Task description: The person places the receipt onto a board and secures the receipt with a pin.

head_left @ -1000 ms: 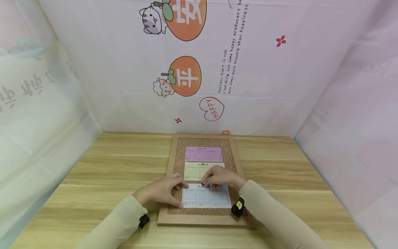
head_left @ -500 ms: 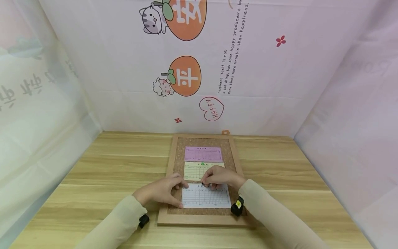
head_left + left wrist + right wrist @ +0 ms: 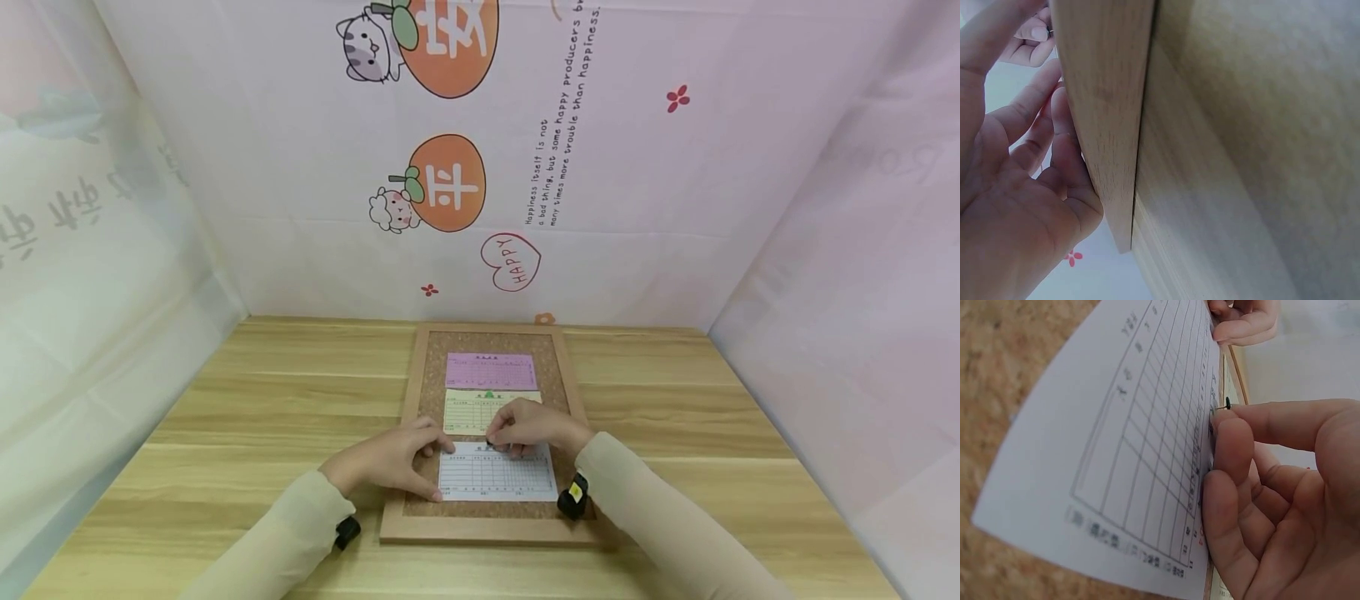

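A white printed form [image 3: 487, 477] lies on the lower part of a framed corkboard [image 3: 495, 510]. My left hand [image 3: 393, 458] rests at its left side, thumb at the lower left corner and index finger at the upper left corner. My right hand [image 3: 536, 423] is at the form's top edge, pinching a black thumbtack [image 3: 1228, 403] between thumb and finger. In the right wrist view the tack's thin point faces the paper, and the form's near corner curls up off the cork. The left wrist view shows my left hand beside the board's wooden frame [image 3: 1100, 94].
Above the white form are a yellow form [image 3: 461, 412] with a green tack [image 3: 489, 394] at its top, and a pink form [image 3: 491, 372]. The board lies on a wooden table [image 3: 300, 392]. Printed cloth [image 3: 615, 267] hangs behind and at both sides.
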`<state>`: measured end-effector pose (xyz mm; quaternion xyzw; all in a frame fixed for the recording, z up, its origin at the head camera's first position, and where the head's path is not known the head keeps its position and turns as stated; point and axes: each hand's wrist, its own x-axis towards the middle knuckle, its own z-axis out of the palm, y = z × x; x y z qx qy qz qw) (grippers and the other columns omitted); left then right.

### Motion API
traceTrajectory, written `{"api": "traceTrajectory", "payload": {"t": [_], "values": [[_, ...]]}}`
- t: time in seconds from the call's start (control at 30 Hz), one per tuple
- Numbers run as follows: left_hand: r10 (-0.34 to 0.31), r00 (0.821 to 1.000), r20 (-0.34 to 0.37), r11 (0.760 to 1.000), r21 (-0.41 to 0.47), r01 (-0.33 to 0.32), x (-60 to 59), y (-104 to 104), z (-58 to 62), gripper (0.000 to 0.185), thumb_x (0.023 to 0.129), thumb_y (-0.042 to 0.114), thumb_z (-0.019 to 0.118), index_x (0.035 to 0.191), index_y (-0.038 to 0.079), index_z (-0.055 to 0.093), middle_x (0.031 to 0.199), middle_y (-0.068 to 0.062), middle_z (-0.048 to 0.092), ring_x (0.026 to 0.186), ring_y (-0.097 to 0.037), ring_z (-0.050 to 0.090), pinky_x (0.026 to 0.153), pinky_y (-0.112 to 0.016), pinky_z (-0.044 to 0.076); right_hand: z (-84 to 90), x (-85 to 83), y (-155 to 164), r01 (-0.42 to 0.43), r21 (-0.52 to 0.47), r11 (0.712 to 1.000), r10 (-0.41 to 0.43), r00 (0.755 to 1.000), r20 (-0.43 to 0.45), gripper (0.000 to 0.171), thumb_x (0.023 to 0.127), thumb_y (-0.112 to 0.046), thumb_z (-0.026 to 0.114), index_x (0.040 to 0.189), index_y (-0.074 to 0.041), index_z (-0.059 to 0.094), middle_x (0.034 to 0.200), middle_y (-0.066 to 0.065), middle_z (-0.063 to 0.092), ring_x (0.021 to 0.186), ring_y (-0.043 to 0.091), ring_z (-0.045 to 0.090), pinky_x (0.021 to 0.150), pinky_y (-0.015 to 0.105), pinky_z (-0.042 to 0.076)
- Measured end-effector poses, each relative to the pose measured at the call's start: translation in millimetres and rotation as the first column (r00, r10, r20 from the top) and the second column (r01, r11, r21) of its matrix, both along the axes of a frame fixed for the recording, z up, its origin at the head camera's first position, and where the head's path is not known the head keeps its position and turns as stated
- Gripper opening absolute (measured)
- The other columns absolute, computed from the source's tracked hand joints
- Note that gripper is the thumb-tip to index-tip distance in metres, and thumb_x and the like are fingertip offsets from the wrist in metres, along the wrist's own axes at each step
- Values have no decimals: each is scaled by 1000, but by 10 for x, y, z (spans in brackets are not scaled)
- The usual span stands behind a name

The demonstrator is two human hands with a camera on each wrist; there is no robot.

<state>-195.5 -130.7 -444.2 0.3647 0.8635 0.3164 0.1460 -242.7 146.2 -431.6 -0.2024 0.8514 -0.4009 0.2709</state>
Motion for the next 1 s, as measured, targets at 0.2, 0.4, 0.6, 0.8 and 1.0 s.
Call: {"api": "traceTrajectory", "payload": {"t": [0.2,0.4,0.6,0.8,1.0], "values": [[5,1000,18,1000,-6,-5,20,9,20,62,78,39,87,126,9,61,119,2,50,107,-16,52,98,-31,46,-6,24,12,-7,0,1000,7,1000,-9,11,97,-16,67,95,-5,70,77,3,65,62,14,60,57,28,49],[6,1000,19,1000,-2,-6,12,19,34,62,78,37,87,126,9,61,119,2,50,107,-18,53,98,-32,46,2,30,15,3,9,1000,-2,999,-32,11,97,-16,67,95,-6,69,77,4,65,63,15,60,57,29,49],[9,1000,25,1000,-5,-9,8,16,20,62,77,37,88,126,10,61,119,3,49,108,-18,53,98,-33,46,29,56,0,5,10,1000,-5,1000,-26,10,97,-15,67,94,-6,69,77,5,65,63,16,60,57,29,48],[9,1000,25,1000,0,-9,6,14,16,62,78,39,87,126,11,61,119,3,49,107,-17,52,98,-32,46,41,64,-8,6,18,1000,-6,999,-35,10,97,-14,66,94,-5,68,76,4,65,63,16,60,57,28,48],[11,1000,27,1000,-2,-11,7,16,18,62,78,39,87,126,11,61,119,3,49,107,-16,52,98,-32,46,41,64,-13,4,28,1000,-2,999,-41,10,97,-15,67,93,-6,68,76,4,64,62,15,60,56,29,49]]}}
